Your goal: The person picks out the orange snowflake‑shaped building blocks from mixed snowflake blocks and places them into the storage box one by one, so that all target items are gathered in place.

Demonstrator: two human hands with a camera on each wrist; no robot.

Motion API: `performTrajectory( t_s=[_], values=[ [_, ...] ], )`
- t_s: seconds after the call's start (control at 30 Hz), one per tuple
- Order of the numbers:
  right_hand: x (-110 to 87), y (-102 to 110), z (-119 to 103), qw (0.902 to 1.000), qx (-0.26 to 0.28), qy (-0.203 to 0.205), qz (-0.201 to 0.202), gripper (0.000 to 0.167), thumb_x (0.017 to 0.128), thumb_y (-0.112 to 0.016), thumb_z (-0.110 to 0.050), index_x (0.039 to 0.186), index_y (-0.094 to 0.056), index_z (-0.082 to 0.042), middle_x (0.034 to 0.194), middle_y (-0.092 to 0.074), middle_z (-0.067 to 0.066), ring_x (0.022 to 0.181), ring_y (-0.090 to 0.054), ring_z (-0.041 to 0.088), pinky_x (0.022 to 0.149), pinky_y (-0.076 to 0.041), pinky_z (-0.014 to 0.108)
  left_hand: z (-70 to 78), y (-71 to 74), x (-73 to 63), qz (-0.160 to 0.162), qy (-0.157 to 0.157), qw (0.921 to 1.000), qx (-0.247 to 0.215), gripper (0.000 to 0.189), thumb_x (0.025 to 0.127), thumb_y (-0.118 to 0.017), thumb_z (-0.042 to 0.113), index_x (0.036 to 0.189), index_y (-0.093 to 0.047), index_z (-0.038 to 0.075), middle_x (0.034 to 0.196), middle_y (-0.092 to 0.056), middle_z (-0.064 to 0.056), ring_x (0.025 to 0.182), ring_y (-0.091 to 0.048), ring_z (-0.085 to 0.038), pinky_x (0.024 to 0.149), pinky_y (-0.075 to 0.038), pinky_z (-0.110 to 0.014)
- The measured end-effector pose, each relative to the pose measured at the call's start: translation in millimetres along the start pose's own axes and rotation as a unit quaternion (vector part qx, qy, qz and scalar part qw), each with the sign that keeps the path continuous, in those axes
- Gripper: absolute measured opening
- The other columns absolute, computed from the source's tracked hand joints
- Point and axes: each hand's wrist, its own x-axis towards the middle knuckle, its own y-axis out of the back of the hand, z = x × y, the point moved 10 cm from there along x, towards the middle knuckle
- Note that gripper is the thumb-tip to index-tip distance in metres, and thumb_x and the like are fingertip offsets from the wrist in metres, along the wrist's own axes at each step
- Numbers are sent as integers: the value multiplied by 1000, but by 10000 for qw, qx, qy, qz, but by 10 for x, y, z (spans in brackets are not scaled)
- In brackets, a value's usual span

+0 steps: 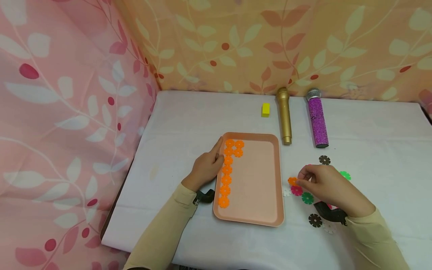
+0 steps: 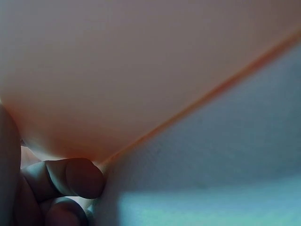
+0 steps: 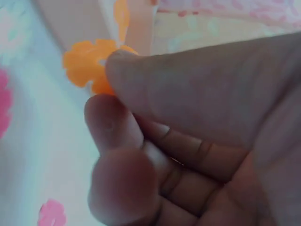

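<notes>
My right hand (image 1: 325,185) pinches an orange flower-shaped disc (image 3: 87,66) between thumb and finger, just right of the tray. Under and around that hand lie loose notched discs: a pink disc (image 1: 296,190), a green disc (image 1: 307,198) and dark brown ones, some partly hidden by it. My left hand (image 1: 207,168) holds the left rim of the peach tray (image 1: 249,221), its index finger pointing along the edge. In the left wrist view, curled fingers (image 2: 84,179) sit at the tray's edge. Orange discs (image 1: 227,180) line the tray's left side, with a short second column at the top.
Behind the tray stands a yellow block (image 1: 266,110). A gold microphone (image 1: 285,116) and a purple glitter microphone (image 1: 317,118) lie at the back right. White cloth (image 1: 162,131) covers the table, and flowered curtains (image 1: 216,48) hang behind and at left.
</notes>
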Motion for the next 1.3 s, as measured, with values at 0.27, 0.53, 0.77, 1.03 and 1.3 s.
performTrajectory(
  t_s=[0.27,0.53,0.77,1.03,1.3],
  values=[
    [239,31,-321,9993,84,365,39,9,95,-77,-17,89,-72,-12,77,-65,-4,59,-50,12,51,-43,28,-5,-4,1,6,-40,10000,21,66,107,-43,27,170,-23,21,57,-38,8,48,-24,-9,49,-19,-27],
    [442,-35,-550,9971,368,663,0,10,95,-77,-16,87,-71,-14,78,-65,-3,63,-50,13,53,-42,27,24,-6,0,-56,-25,10000,-14,66,107,-42,28,170,-23,22,57,-39,8,49,-25,-9,49,-19,-27],
    [632,-122,-737,9958,256,852,224,11,92,-77,-11,84,-69,-11,78,-67,-3,66,-54,14,60,-48,29,13,0,-10,-39,-11,10000,-23,66,107,-42,28,170,-22,24,57,-39,7,48,-24,-9,49,-18,-27],
    [837,-276,-909,9963,70,845,150,14,94,-75,-11,82,-68,-11,77,-65,-2,70,-56,15,66,-49,32,10,1,-23,-62,21,10000,-5,67,107,-43,27,170,-21,22,58,-41,8,48,-25,-9,49,-20,-27],
    [1022,-425,-974,9955,-44,925,182,16,94,-76,-13,80,-68,-12,76,-66,-2,66,-57,15,65,-50,32,26,9,-12,-59,-6,10000,22,67,107,-43,26,170,-21,23,58,-42,8,49,-26,-9,50,-20,-27]
  ],
)
